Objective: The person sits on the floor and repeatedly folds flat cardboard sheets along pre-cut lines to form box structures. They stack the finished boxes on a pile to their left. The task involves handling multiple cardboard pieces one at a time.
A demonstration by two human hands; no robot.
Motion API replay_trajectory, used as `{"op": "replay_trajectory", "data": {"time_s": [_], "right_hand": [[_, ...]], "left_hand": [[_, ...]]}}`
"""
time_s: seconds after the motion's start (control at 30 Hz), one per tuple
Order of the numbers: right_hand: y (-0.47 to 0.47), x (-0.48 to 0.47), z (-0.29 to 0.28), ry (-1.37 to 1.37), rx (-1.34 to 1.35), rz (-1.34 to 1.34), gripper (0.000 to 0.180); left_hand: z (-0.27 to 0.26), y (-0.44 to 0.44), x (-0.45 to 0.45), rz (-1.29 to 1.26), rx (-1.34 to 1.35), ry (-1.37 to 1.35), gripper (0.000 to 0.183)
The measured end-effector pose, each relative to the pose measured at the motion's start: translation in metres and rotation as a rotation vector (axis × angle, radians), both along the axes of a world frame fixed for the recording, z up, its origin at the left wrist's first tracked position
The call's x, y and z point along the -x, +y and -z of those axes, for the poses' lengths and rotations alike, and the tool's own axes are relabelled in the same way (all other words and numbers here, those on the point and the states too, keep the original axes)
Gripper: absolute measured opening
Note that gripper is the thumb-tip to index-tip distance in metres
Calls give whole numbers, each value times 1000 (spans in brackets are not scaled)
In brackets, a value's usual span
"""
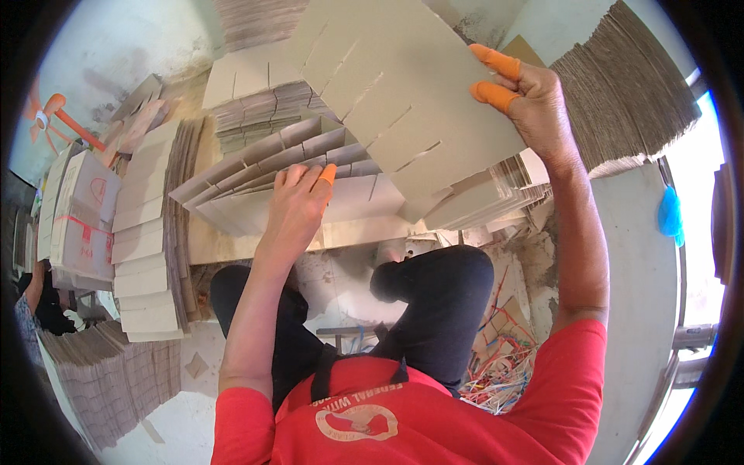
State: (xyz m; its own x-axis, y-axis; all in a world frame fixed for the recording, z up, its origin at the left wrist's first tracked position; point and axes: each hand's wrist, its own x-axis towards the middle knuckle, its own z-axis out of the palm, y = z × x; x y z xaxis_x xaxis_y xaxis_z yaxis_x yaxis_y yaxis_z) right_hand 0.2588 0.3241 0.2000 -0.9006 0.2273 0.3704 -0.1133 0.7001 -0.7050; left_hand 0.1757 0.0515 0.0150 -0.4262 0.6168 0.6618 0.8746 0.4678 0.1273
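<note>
My right hand (532, 99), with orange finger cots on two fingers, grips the right edge of a large slotted cardboard sheet (407, 87). The sheet is raised and tilted, with a row of parallel slits along its left side. Its lower left edge overlaps the view of a partly interlocked cardboard divider (360, 197) on the wooden table (224, 247). My left hand (302, 192) rests on the divider's near panels, fingers curled over their top edges and an orange cot on one finger. The fingertips are partly hidden, as is the divider's far right end.
Slotted cardboard stacks stand behind the divider (267, 104) and at its right (482, 200). More cardboard leans at the left (145, 232), beside a taped carton (84, 221) and an orange fan (52, 116). A tall stack (622, 93) rises at right. Coloured straps (500, 372) litter the floor.
</note>
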Motion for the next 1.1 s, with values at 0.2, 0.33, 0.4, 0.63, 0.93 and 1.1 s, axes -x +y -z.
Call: {"op": "replay_trajectory", "data": {"time_s": [0.2, 0.33, 0.4, 0.63, 0.93, 1.1], "right_hand": [[-9, 10, 14, -74, -28, -43, 46], [-7, 11, 18, -52, 6, -73, 46], [-11, 10, 18, -48, 65, -58, 46], [-15, 8, 27, -118, -107, -66, 46], [-18, 8, 37, -203, -114, -30, 47], [-23, 8, 37, -121, -60, -83, 47]], "left_hand": [[7, -6, -5, 44, 36, -168, 17], [4, -11, -16, 63, -31, -236, 17], [8, -11, -17, 54, -63, -260, 18], [8, -13, -16, 64, -67, -269, 17], [1, -11, -8, 18, -57, -233, 19], [2, -10, 11, -207, 86, -136, 19]]}}
